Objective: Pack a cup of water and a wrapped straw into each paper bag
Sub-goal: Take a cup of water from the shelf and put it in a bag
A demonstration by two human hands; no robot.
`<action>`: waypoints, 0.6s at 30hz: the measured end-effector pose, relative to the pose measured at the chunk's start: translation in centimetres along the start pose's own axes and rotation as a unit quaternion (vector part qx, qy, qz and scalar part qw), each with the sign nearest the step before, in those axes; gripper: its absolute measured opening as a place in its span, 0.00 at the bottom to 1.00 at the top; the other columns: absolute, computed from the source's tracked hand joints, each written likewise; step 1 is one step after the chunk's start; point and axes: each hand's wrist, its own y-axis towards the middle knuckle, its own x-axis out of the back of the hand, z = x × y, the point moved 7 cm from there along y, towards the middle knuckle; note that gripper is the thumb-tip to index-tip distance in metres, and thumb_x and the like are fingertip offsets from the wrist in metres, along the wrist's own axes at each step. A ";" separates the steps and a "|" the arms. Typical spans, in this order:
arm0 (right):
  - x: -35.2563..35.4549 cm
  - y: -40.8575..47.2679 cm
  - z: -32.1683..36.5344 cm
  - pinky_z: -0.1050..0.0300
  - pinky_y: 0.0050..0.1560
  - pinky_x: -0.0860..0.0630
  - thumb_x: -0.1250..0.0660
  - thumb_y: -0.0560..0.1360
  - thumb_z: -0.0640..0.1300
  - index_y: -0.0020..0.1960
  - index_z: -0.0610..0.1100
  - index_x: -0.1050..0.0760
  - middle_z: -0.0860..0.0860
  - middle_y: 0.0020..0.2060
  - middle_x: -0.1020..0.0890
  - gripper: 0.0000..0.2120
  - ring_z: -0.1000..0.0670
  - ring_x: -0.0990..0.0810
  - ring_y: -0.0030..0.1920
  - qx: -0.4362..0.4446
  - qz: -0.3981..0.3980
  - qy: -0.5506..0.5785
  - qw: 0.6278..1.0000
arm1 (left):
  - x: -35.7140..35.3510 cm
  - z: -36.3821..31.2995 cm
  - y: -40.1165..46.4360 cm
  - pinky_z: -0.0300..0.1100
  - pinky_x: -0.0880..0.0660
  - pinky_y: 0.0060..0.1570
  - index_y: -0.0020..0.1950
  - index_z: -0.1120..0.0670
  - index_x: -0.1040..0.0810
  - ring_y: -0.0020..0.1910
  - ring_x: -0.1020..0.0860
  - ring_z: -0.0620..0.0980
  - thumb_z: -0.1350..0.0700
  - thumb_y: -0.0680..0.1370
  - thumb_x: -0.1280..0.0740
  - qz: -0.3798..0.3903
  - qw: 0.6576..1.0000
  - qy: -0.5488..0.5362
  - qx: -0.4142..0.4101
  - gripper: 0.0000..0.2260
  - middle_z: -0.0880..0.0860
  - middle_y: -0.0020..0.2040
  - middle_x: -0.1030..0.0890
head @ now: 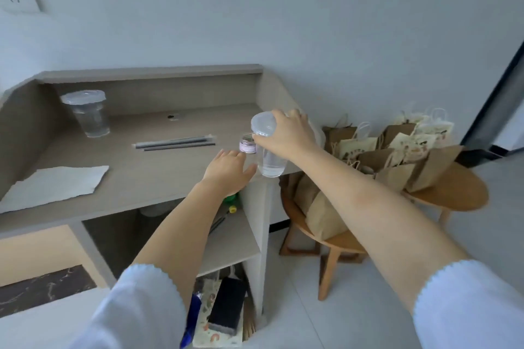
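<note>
My right hand (286, 136) grips a clear lidded cup of water (269, 150) by its top, at the right edge of the desk (136, 176). Just left of the cup my left hand (228, 168) rests flat on the desk with straight fingers, holding nothing. A second lidded cup of water (89, 113) stands at the back left of the desk. Wrapped dark straws (174, 142) lie in the middle of the desk. Several brown paper bags (397, 150) stand on a round wooden table (456, 193) to the right.
A small jar (247, 144) stands just behind the held cup. White paper (54, 187) lies front left on the desk. More brown bags (320, 212) sit on a lower wooden stool. Shelves under the desk hold bottles and boxes.
</note>
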 end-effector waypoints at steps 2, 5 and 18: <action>1.7 -1.8 -3.3 0.51 0.57 0.31 0.35 0.70 0.64 0.70 0.49 0.35 0.45 0.63 0.31 0.33 0.42 0.35 0.65 -0.024 -0.010 -0.017 1.000 | -0.7 -4.3 0.1 0.45 0.38 0.64 0.66 0.59 0.30 0.67 0.34 0.56 0.47 0.82 0.47 -0.001 0.999 -0.009 -0.038 0.20 0.57 0.66 0.28; 4.0 -4.1 -8.4 0.52 0.57 0.31 0.35 0.70 0.64 0.70 0.49 0.35 0.45 0.63 0.31 0.33 0.42 0.35 0.65 -0.063 -0.017 -0.032 0.997 | -1.7 -10.8 0.4 0.43 0.42 0.67 0.68 0.59 0.31 0.69 0.36 0.55 0.48 0.82 0.46 -0.030 0.994 -0.019 -0.107 0.20 0.56 0.67 0.29; 10.9 -9.1 -35.3 0.50 0.58 0.31 0.36 0.70 0.66 0.71 0.48 0.37 0.44 0.65 0.32 0.36 0.41 0.36 0.65 -0.198 0.000 -0.107 0.974 | -11.4 -34.5 6.7 0.44 0.52 0.74 0.75 0.58 0.39 0.75 0.43 0.52 0.47 0.82 0.47 0.046 0.976 -0.013 -0.215 0.24 0.55 0.75 0.37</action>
